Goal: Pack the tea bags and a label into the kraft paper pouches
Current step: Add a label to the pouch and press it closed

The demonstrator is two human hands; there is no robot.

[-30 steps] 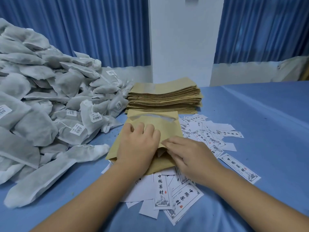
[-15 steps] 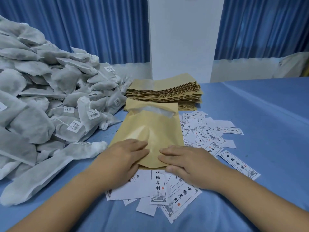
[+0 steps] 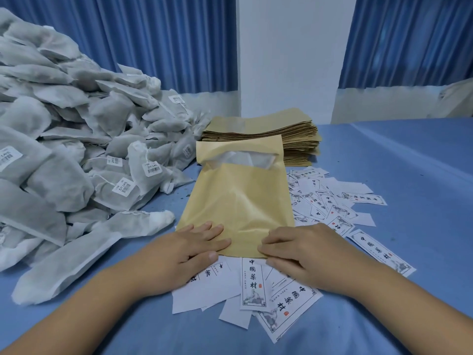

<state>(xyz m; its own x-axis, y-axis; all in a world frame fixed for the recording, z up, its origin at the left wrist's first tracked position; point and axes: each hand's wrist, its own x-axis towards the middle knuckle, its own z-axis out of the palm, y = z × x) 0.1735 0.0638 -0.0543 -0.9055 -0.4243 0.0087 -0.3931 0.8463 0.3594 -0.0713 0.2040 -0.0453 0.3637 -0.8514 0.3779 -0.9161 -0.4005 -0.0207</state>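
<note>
Fingers of my left hand (image 3: 190,248) lie flat and close together on the near left corner of the kraft pouch (image 3: 240,201), pressing down, gripping nothing. My right hand (image 3: 304,252) does the same at the pouch's near right corner, fingers extended and nearly closed together, their tips on the paper edge, palm down, nothing held.

That pouch lies flat on the blue bench (image 3: 396,175) with its mouth pointing away from me; the mouth gapes and white tea bag material (image 3: 238,158) shows inside it. Just beyond the pouch's far edge sits a stack of empty pouches (image 3: 294,131). Left of the pouch rises a big heap of grey-white tea bags (image 3: 64,129), several with barcode tags; the nearest long bag almost touches the pouch's left edge. Right of the pouch, printed labels (image 3: 330,201) lie scattered, some tucked under its right edge. More labels (image 3: 253,285) spread on my side of the pouch, partly beneath both hands. Behind the stack stand a white pillar (image 3: 286,60) and blue curtains (image 3: 166,42).
</note>
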